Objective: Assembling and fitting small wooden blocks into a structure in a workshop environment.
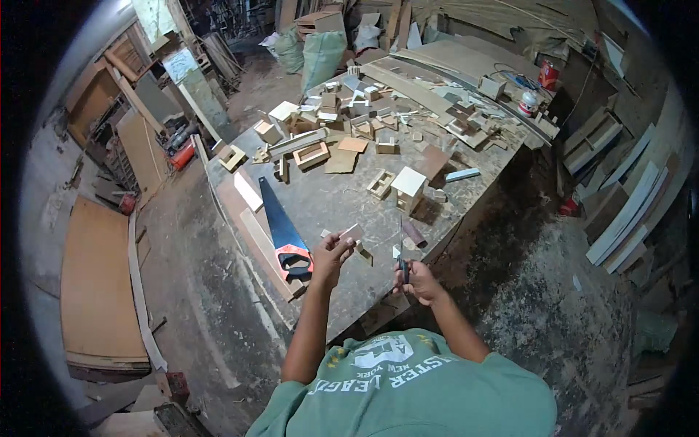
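My left hand (pixel 333 255) pinches a small flat piece of wood (pixel 353 232) above the workbench (pixel 331 200). To its right, my right hand (pixel 421 282) is closed round the dark handle of a thin-bladed tool (pixel 403 268), its narrow blade pointing away from me; the exact kind is unclear. Under my left hand lies a small wood block (pixel 364 253). A brown roll (pixel 413 234), perhaps sandpaper, rests beyond my right hand. Left of my hands is a handsaw (pixel 279 215) with a dark blue blade and an orange-and-black handle. A little wooden cabinet (pixel 409 182) stands farther off.
Long wooden strips (pixel 266 251) lie along the bench's left edge. Small wooden boxes (pixel 313 155) and offcuts crowd its far half. A white bottle (pixel 528 102) and a red can (pixel 548 74) stand far right. Boards (pixel 102 284) lean at the left.
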A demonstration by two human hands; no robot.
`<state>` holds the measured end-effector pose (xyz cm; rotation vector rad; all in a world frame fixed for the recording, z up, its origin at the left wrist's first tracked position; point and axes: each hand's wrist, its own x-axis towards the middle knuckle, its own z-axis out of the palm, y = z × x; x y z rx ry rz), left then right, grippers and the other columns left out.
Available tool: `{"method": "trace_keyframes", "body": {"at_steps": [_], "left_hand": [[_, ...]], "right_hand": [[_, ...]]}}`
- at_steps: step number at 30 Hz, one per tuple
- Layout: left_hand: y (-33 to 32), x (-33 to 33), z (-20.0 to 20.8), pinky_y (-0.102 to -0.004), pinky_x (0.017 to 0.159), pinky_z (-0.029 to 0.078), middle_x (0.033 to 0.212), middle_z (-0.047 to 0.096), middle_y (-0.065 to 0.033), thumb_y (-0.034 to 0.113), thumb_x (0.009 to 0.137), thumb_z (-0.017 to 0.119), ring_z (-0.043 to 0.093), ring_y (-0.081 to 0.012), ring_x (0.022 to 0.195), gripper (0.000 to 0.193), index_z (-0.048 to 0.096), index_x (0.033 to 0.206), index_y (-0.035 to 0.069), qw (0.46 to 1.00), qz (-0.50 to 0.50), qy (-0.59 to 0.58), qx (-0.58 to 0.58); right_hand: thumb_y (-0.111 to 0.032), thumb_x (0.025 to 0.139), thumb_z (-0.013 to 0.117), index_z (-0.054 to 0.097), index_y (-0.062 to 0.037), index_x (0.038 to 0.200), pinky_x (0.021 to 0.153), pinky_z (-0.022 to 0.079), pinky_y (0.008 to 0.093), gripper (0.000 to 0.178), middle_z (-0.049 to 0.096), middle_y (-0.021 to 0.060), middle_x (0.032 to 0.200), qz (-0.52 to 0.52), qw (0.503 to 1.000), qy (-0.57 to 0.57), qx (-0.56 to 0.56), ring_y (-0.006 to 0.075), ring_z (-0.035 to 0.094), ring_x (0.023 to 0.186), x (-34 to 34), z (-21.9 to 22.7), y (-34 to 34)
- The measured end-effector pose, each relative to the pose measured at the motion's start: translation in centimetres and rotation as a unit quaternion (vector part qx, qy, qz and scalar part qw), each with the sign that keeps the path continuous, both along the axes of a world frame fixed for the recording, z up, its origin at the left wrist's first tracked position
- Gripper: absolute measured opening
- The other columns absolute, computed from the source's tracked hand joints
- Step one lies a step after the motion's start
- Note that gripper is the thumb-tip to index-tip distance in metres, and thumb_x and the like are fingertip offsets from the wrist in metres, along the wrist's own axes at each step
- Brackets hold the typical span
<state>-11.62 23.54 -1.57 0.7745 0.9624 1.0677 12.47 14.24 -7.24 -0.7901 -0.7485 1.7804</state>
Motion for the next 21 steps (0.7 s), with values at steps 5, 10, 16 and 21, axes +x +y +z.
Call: {"method": "trace_keyframes", "body": {"at_steps": [5, 10, 16, 21], "left_hand": [[0.2, 2.9, 1.5, -0.0274, 0.069, 0.054, 0.094, 0.066, -0.0084, 0.009, 0.086, 0.068, 0.064, -0.0152, 0.076, 0.035, 0.060, 0.115, -0.008, 0.998, -0.057, 0.004, 0.018], [-0.3, 4.6, 0.6, -0.0239, 0.071, 0.051, 0.097, 0.068, -0.0067, 0.011, 0.086, 0.069, 0.063, -0.0122, 0.078, 0.035, 0.062, 0.116, -0.005, 0.995, -0.090, 0.035, 0.023], [-1.3, 5.4, 0.7, -0.0246, 0.073, 0.051, 0.097, 0.068, -0.0072, 0.010, 0.086, 0.068, 0.063, -0.0126, 0.084, 0.033, 0.062, 0.114, -0.005, 0.995, -0.094, 0.029, 0.029], [-1.6, 4.6, -1.2, -0.0258, 0.072, 0.053, 0.094, 0.066, -0.0090, 0.010, 0.086, 0.067, 0.065, -0.0148, 0.081, 0.025, 0.059, 0.105, -0.003, 1.000, -0.023, -0.004, 0.008]], "right_hand": [[-0.032, 0.081, 0.077, 0.049, -0.0067, 0.111, 0.065, 0.056, 0.0297, 0.048, 0.058, 0.0020, 0.085, 0.044, 0.994, -0.068, -0.075, 0.0132, 0.062, 0.076, -1.0, 0.9, -1.6], [-0.017, 0.080, 0.078, 0.047, -0.0041, 0.114, 0.054, 0.053, 0.0249, 0.048, 0.053, 0.0018, 0.090, 0.042, 0.986, -0.115, -0.112, 0.0097, 0.056, 0.069, -2.1, 2.7, -2.3], [-0.026, 0.081, 0.076, 0.048, -0.0043, 0.111, 0.063, 0.055, 0.0266, 0.046, 0.058, 0.0031, 0.087, 0.068, 0.977, -0.184, -0.079, 0.0118, 0.060, 0.072, -1.3, 1.7, -2.2], [-0.028, 0.083, 0.074, 0.052, -0.0042, 0.106, 0.059, 0.052, 0.0254, 0.039, 0.058, 0.0015, 0.082, 0.021, 0.985, -0.151, -0.081, 0.0111, 0.060, 0.069, -1.7, 0.0, -2.8]]}}
